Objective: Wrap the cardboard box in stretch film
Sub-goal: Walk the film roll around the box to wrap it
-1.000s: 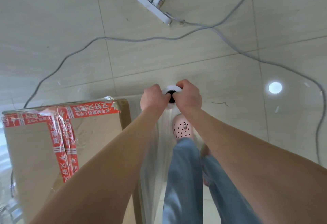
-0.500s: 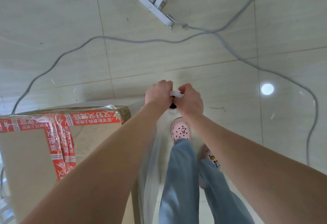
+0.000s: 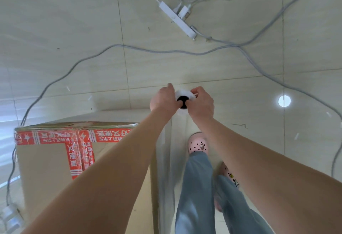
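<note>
We hold the roll of stretch film (image 3: 185, 95) out in front of us, and we can see its dark hole. Our left hand (image 3: 162, 99) grips one side and our right hand (image 3: 201, 104) grips the other, fingers curled round it. A clear sheet of film (image 3: 165, 159) hangs down from the roll, by the right side of the cardboard box (image 3: 46, 165). The box stands on the floor under our left arm, with red tape (image 3: 75, 152) on top
</note>
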